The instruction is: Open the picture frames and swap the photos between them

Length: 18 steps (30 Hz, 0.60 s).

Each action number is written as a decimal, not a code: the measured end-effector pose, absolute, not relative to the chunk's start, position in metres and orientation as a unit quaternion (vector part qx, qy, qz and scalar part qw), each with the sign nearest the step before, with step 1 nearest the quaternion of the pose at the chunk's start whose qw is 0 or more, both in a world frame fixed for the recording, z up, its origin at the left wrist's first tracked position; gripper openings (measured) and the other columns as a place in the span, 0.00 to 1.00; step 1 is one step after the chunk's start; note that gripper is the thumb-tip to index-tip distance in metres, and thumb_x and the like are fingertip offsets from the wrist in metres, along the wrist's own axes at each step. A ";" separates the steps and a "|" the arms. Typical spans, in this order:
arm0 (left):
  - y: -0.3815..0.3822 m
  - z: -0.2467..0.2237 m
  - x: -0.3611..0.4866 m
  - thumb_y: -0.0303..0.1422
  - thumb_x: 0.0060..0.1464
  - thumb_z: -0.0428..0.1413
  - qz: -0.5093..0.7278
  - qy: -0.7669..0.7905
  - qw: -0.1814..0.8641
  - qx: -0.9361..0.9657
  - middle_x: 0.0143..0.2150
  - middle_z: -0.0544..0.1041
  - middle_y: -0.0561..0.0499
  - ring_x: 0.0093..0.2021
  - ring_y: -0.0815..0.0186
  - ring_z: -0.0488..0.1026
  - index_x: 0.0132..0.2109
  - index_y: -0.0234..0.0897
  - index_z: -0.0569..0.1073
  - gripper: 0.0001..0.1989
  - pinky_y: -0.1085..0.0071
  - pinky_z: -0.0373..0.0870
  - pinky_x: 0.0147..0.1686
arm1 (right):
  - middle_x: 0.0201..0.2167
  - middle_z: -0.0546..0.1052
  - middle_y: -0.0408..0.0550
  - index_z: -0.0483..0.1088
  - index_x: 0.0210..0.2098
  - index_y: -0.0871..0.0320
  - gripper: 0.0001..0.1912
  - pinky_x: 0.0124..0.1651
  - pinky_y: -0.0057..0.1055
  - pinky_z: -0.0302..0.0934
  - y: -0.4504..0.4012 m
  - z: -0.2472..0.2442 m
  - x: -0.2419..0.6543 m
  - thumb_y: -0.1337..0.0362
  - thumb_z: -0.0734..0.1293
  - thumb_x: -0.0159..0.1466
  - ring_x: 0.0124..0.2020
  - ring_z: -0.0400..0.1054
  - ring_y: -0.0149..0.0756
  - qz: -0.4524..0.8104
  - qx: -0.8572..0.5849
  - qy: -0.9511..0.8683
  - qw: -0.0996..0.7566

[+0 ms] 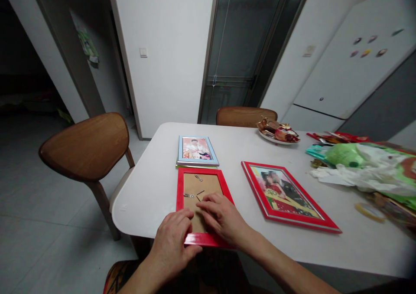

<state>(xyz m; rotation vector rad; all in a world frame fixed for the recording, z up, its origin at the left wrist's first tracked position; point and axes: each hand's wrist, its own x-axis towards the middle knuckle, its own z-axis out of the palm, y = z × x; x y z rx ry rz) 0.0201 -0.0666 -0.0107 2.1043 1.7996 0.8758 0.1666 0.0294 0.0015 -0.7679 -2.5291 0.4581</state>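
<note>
A red picture frame lies face down at the table's near edge, its brown backing board showing. Small metal clips and a thin, dark bent piece are on the board. My left hand is closed round the frame's near left corner, with the thumb along the near rim. Bent and close together, the fingers of my right hand press on the board's right half; whatever may be under their tips is hidden.
Beyond it lies a light blue picture frame, face up. To the right is another red picture frame with a photo. A plate, plastic packaging and a tape roll are farther right. Wooden chairs stand around the white table.
</note>
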 end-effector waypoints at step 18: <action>-0.066 -0.011 0.019 0.28 0.33 0.61 0.305 0.616 0.141 0.713 0.46 0.69 0.47 0.47 0.56 0.64 0.30 0.38 0.65 0.14 0.59 0.59 0.47 | 0.23 0.69 0.48 0.69 0.20 0.62 0.12 0.28 0.26 0.49 0.056 -0.005 0.104 0.71 0.58 0.55 0.25 0.59 0.29 0.060 -0.361 -0.919 0.144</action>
